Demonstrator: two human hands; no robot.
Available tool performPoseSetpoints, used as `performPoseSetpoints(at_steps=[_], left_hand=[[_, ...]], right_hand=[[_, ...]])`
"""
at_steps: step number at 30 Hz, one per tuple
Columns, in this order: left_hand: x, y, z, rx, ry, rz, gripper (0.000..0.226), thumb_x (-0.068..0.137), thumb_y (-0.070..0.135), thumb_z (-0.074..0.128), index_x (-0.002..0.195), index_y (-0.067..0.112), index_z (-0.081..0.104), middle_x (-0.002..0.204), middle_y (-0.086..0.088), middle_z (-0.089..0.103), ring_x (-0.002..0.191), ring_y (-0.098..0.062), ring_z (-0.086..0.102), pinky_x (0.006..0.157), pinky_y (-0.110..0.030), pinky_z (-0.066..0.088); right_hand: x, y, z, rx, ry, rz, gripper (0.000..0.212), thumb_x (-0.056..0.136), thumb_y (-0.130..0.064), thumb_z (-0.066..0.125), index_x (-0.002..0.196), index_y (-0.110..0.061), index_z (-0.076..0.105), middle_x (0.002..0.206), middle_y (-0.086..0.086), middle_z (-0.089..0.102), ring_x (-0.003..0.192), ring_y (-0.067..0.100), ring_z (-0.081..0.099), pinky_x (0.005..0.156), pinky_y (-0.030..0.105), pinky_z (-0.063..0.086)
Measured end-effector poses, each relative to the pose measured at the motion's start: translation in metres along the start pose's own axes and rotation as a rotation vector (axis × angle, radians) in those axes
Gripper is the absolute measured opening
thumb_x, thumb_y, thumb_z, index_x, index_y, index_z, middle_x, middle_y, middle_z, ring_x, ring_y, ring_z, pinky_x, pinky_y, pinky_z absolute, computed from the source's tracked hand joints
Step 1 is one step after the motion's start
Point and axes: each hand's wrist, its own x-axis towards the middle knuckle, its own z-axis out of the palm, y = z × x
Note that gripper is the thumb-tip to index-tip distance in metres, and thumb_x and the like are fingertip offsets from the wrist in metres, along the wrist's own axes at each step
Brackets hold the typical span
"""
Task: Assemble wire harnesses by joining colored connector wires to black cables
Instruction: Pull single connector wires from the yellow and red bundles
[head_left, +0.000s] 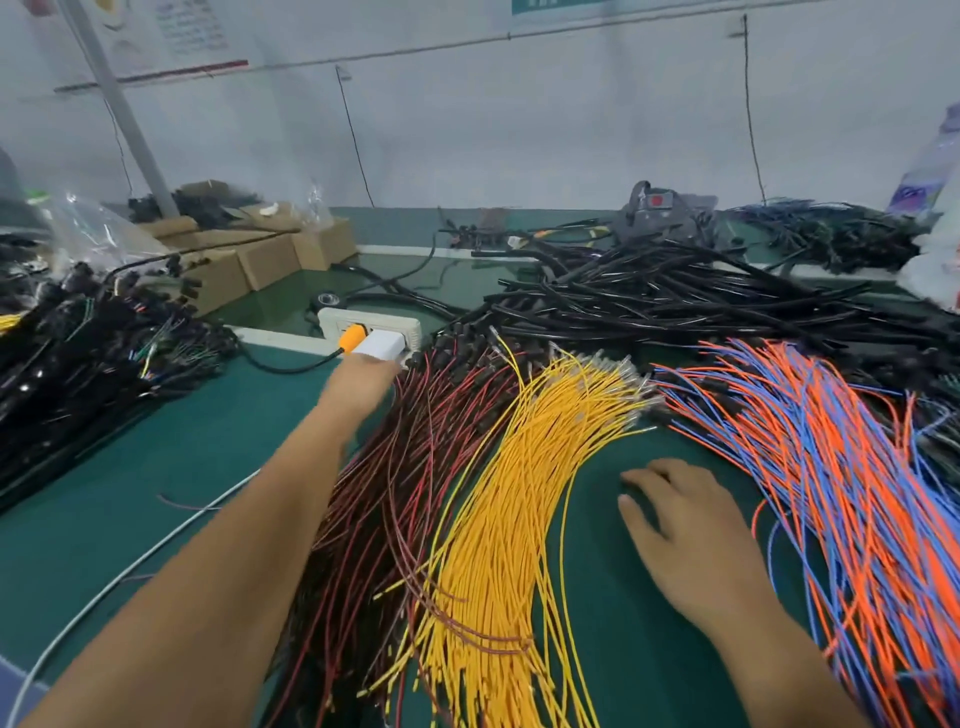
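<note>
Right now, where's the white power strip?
Head view, left of centre: the white power strip lies on the green table beyond the dark red wire bundle, with the left hand at a white plug block in it.

My left hand (363, 376) reaches far forward to a white plug (382, 344) at the power strip (370, 326), beside an orange plug (349, 335); my fingers are hidden behind the hand, so I cannot tell the grip. My right hand (691, 535) rests on the green table (156, 457), fingers relaxed, between the yellow wires (519, 509) and the orange and blue wires (841, 467). Dark red wires (395, 499) lie under my left forearm. Black cables (675, 301) are heaped beyond, with cardboard boxes (260, 254) far left.
</note>
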Motion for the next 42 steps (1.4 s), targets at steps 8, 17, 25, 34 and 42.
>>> performPoseSetpoints(at_steps=[8,17,25,34,42], left_hand=[[-0.007,-0.030,0.046,0.093,0.182,0.162,0.029,0.096,0.033,0.051,0.113,0.015,0.066,0.113,-0.008,0.066,0.093,-0.022,0.057,0.081,-0.033,0.044],[-0.018,-0.028,0.037,-0.136,0.500,0.223,0.012,0.100,0.017,0.043,0.103,0.012,0.053,0.106,-0.009,0.059,0.095,-0.028,0.056,0.085,-0.042,0.046],[-0.090,0.049,0.062,-0.463,0.060,0.446,0.024,0.098,0.016,0.041,0.105,0.018,0.064,0.075,-0.012,0.062,0.062,-0.033,0.050,0.055,-0.039,0.043],[-0.144,0.141,0.118,-1.028,-0.761,0.171,0.024,0.103,0.017,0.040,0.097,0.018,0.063,0.045,0.010,0.030,0.035,-0.002,0.021,0.031,-0.013,0.017],[-0.058,0.108,0.095,-0.334,-0.071,0.509,0.021,0.098,0.023,0.048,0.098,0.027,0.069,0.055,0.014,0.047,0.041,-0.001,0.036,0.044,-0.016,0.029]], right_hand=[[0.000,0.005,0.001,0.088,-0.003,0.015,0.032,0.097,-0.036,0.049,0.125,-0.027,0.060,0.126,-0.009,0.051,0.120,0.015,0.041,0.101,0.032,0.031],[-0.001,0.003,0.000,0.132,0.005,0.015,0.028,0.095,-0.030,0.054,0.120,-0.022,0.064,0.121,-0.005,0.056,0.117,0.019,0.045,0.104,0.041,0.034],[-0.001,-0.010,0.001,0.692,0.208,0.130,0.019,0.096,-0.015,0.055,0.110,-0.018,0.068,0.109,0.000,0.066,0.107,0.019,0.059,0.098,0.037,0.044],[-0.006,-0.037,-0.014,1.897,-0.392,0.225,0.041,0.088,-0.047,0.046,0.107,-0.017,0.066,0.073,0.006,0.058,0.063,0.018,0.052,0.072,0.030,0.046],[-0.016,-0.041,-0.014,1.464,-0.701,0.033,0.024,0.099,-0.019,0.047,0.102,-0.020,0.071,0.055,0.000,0.049,0.035,0.011,0.048,0.053,0.031,0.047]])
